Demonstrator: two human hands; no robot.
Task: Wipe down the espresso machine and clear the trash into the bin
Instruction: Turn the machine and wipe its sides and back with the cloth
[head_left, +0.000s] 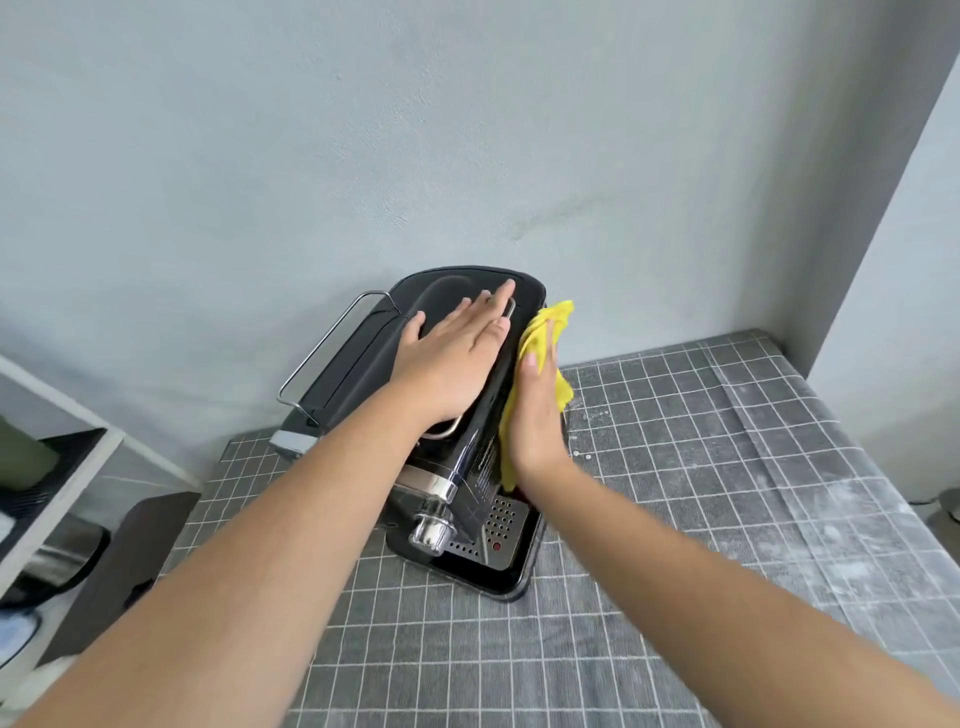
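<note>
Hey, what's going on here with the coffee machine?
A person is wiping down the black espresso machine, which stands on a table with a grey checked cover. The left hand lies flat on the machine's top, probably to steady it. The right hand presses a yellow cloth against the machine's right side. A few white specks lie on the cover just right of the machine.

The right hand (535, 421) hides most of the yellow cloth (553, 322). The words on the espresso machine (363, 358) are too blurry to read. The left edge cuts off the shelf (88, 467).
</note>
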